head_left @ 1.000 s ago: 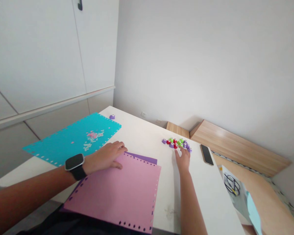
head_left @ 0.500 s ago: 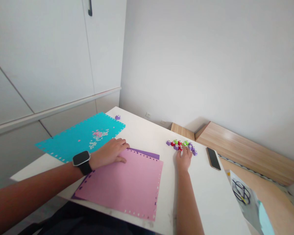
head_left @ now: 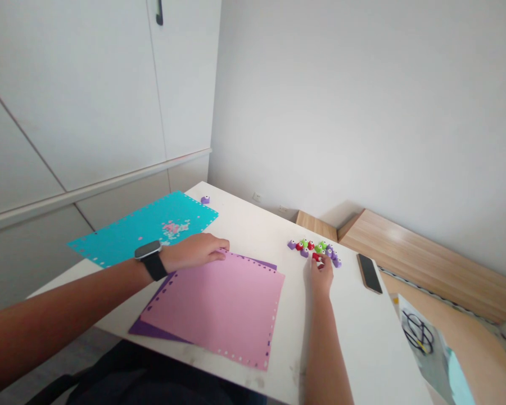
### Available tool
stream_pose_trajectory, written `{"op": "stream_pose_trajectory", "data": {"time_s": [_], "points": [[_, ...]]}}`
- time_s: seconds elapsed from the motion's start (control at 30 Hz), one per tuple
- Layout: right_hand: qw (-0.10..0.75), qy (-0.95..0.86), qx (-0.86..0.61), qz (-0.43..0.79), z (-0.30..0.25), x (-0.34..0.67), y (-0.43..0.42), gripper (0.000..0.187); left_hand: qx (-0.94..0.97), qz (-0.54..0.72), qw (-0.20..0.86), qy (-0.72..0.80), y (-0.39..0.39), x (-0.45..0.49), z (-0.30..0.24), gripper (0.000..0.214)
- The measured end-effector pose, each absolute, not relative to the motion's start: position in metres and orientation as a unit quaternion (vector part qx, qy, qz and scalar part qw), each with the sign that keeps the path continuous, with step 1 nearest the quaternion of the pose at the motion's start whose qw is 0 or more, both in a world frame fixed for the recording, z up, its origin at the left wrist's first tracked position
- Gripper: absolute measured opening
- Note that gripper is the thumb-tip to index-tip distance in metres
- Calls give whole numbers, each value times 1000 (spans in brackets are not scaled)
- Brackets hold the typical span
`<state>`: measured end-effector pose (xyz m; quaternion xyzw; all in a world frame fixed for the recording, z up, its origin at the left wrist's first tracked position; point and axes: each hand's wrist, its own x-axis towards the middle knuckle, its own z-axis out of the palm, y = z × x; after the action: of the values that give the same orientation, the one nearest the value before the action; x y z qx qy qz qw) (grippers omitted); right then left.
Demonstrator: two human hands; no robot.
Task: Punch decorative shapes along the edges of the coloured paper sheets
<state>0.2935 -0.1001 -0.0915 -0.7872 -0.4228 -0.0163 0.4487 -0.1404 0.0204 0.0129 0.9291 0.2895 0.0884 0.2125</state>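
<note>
The right hand (head_left: 320, 277) reaches out over the white table (head_left: 362, 337). Its fingers are bent in and pinch a little red punch (head_left: 317, 257). That one sits at the near side of a bunch of small punches (head_left: 314, 247) in purple, green and red, which lie close together in a short row. The left hand (head_left: 196, 251) lies flat with its fingers stretched out and holds nothing. It presses on the far left corner of a pink sheet (head_left: 219, 304). A purple sheet (head_left: 143, 327) peeks out under the pink one. A dark watch (head_left: 149, 254) is on the left wrist. There is bare table between the pink sheet and the right hand. A phone (head_left: 369, 273) lies just right of the punches, near the table's right edge. A blue sheet (head_left: 130, 236) lies far left with tiny paper bits (head_left: 175, 228) on it, and one purple punch (head_left: 204, 199) sits alone at its far corner.
</note>
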Motion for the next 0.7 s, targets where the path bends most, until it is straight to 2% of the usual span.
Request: {"op": "stream_pose_trajectory", "data": {"time_s": [0.13, 0.27, 0.47, 0.6, 0.7], "points": [[627, -348, -683, 140, -82, 298, -102, 48, 901, 145, 289, 288, 45, -141, 26, 33], [708, -302, -577, 274, -70, 293, -102, 44, 852, 240, 324, 334, 68, -139, 18, 44], [729, -258, -489, 404, -54, 272, -99, 42, 753, 348, 405, 386, 72, -131, -3, 50], [728, -223, -444, 473, -46, 257, -98, 33, 639, 436, 467, 428, 59, -124, -12, 55], [713, -223, -434, 504, -42, 243, -98, 29, 584, 457, 535, 404, 51, -119, -19, 55]]}}
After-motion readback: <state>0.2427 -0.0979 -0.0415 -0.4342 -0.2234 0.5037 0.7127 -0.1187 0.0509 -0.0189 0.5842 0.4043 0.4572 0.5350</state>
